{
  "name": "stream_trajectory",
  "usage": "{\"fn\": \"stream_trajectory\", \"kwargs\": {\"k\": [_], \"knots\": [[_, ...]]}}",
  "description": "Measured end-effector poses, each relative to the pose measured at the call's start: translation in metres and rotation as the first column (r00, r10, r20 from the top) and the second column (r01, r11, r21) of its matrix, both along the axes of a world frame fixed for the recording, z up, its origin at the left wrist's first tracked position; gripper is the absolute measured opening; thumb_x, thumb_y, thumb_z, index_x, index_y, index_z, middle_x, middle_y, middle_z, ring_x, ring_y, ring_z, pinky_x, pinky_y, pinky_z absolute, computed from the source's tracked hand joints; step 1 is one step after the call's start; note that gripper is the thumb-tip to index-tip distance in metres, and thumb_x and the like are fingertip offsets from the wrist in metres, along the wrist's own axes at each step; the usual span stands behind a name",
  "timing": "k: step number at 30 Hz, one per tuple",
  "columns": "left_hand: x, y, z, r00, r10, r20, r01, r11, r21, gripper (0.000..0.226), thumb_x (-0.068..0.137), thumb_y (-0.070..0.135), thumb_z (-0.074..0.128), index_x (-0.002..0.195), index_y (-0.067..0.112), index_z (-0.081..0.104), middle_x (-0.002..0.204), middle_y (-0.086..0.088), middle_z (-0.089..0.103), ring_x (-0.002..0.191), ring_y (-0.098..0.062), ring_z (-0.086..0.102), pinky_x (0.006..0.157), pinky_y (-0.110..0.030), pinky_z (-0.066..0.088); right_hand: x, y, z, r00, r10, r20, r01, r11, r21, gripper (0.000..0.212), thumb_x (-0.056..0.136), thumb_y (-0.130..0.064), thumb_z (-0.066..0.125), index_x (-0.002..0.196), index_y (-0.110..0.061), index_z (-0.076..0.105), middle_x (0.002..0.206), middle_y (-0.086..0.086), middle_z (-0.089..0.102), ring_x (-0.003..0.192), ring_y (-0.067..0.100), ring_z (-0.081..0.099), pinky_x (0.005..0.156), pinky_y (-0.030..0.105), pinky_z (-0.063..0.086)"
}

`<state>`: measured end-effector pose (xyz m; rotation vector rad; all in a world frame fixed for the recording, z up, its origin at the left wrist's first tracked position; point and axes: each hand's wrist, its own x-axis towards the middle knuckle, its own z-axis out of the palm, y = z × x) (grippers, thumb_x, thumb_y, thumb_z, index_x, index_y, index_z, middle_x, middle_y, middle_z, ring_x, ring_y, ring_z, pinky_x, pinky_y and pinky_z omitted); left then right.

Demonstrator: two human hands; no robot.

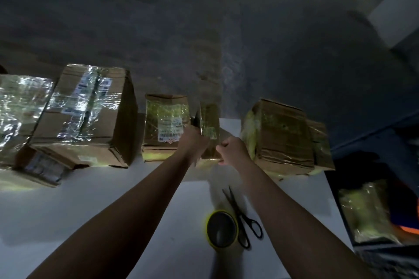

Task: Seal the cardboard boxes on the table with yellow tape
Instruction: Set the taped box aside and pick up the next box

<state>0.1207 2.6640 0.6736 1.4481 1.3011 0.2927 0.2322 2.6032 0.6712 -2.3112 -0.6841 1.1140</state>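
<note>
A narrow cardboard box (209, 120) wrapped in yellowish tape stands upright at the far middle of the white table (90, 206). My left hand (195, 139) grips its left side and my right hand (231, 148) grips its lower right edge. A roll of yellow tape (221, 229) lies flat on the table near me, apart from both hands. Black scissors (242, 217) lie just right of the roll. The scene is dim and blurred.
Taped boxes line the table's far edge: a small one with a label (166, 124) left of my hands, a big one (88, 115) and another (18, 111) further left, one (283, 136) on the right. A taped parcel (367, 210) lies off the table's right side.
</note>
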Motion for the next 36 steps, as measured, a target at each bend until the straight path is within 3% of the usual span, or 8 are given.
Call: {"fn": "stream_trajectory", "kwargs": {"k": [3, 6, 11, 14, 21, 26, 31, 36], "knots": [[0.002, -0.009, 0.001, 0.999, -0.026, 0.028, 0.026, 1.0, -0.015, 0.013, 0.089, 0.011, 0.062, 0.078, 0.016, 0.059, 0.077, -0.003, 0.064, 0.068, -0.016, 0.064, 0.058, -0.027, 0.051, 0.003, -0.017, 0.004, 0.995, -0.034, -0.095, 0.035, 0.999, 0.01, 0.01, 0.089, -0.001, 0.061, 0.099, -0.003, 0.06, 0.104, 0.013, 0.06, 0.091, 0.025, 0.062, 0.076, 0.038, 0.06], [-0.001, -0.018, 0.01, 0.995, 0.012, 0.095, -0.008, 0.999, -0.045, 0.01, 0.088, 0.007, 0.064, 0.087, 0.017, 0.061, 0.078, 0.005, 0.062, 0.067, -0.007, 0.061, 0.046, -0.016, 0.049, 0.005, -0.027, 0.013, 0.982, -0.084, -0.168, 0.1, 0.991, 0.086, 0.026, 0.085, 0.002, 0.064, 0.105, -0.011, 0.054, 0.105, 0.009, 0.06, 0.096, 0.025, 0.063, 0.08, 0.04, 0.058], [-0.009, -0.04, 0.027, 0.981, 0.062, 0.185, -0.041, 0.992, -0.118, 0.027, 0.08, -0.005, 0.066, 0.104, 0.006, 0.059, 0.094, -0.004, 0.065, 0.078, -0.011, 0.062, 0.051, -0.016, 0.045, 0.004, -0.038, 0.027, 0.988, -0.067, -0.138, 0.08, 0.992, 0.093, 0.054, 0.082, -0.037, 0.071, 0.126, -0.02, 0.045, 0.116, 0.009, 0.062, 0.097, 0.025, 0.065, 0.079, 0.041, 0.058], [-0.019, -0.061, 0.038, 0.976, 0.08, 0.202, -0.067, 0.995, -0.07, 0.026, 0.078, -0.006, 0.064, 0.101, 0.006, 0.062, 0.095, -0.009, 0.068, 0.083, -0.018, 0.065, 0.06, -0.024, 0.048, -0.001, -0.05, 0.033, 0.994, -0.03, -0.102, 0.048, 0.985, 0.168, 0.054, 0.085, -0.04, 0.068, 0.129, -0.015, 0.048, 0.111, 0.009, 0.065, 0.095, 0.024, 0.066, 0.081, 0.041, 0.058], [-0.065, -0.111, 0.042, 0.986, 0.133, 0.103, -0.137, 0.99, 0.032, 0.025, 0.075, 0.01, 0.068, 0.098, 0.006, 0.062, 0.091, -0.01, 0.068, 0.08, -0.022, 0.066, 0.056, -0.026, 0.049, -0.039, -0.086, 0.041, 0.988, 0.153, -0.033, -0.144, 0.971, 0.189, 0.048, 0.089, -0.045, 0.062, 0.118, -0.01, 0.048, 0.1, 0.008, 0.065, 0.083, 0.021, 0.067, 0.065, 0.032, 0.057], [-0.107, -0.147, 0.041, 0.965, 0.262, 0.02, -0.263, 0.961, 0.09, 0.022, 0.078, 0.008, 0.067, 0.098, 0.008, 0.059, 0.093, -0.009, 0.066, 0.087, -0.026, 0.066, 0.077, -0.046, 0.059, -0.074, -0.105, 0.044, 0.945, 0.317, -0.081, -0.302, 0.94, 0.156, 0.036, 0.091, -0.038, 0.062, 0.108, -0.011, 0.046, 0.086, 0.004, 0.064, 0.069, 0.015, 0.068, 0.063, 0.031, 0.058], [-0.132, -0.169, 0.033, 0.962, 0.273, -0.021, -0.27, 0.958, 0.095, 0.022, 0.082, 0.015, 0.07, 0.098, 0.009, 0.057, 0.09, -0.004, 0.062, 0.08, -0.015, 0.059, 0.064, -0.027, 0.052, -0.1, -0.121, 0.052, 0.896, 0.442, -0.037, -0.433, 0.89, 0.139, 0.02, 0.092, -0.031, 0.062, 0.08, -0.022, 0.05, 0.073, 0.001, 0.066, 0.068, 0.02, 0.071, 0.067, 0.035, 0.059], [-0.145, -0.175, 0.023, 0.972, 0.229, -0.045, -0.228, 0.973, 0.029, 0.026, 0.081, 0.018, 0.072, 0.099, 0.008, 0.055, 0.091, -0.007, 0.06, 0.08, -0.019, 0.057, 0.066, -0.03, 0.051, -0.111, -0.124, 0.046, 0.876, 0.482, -0.019, -0.483, 0.874, -0.047, 0.028, 0.092, -0.03, 0.059, 0.081, -0.005, 0.063, 0.065, 0.009, 0.069, 0.049, 0.016, 0.065, 0.06, 0.031, 0.058]]}}
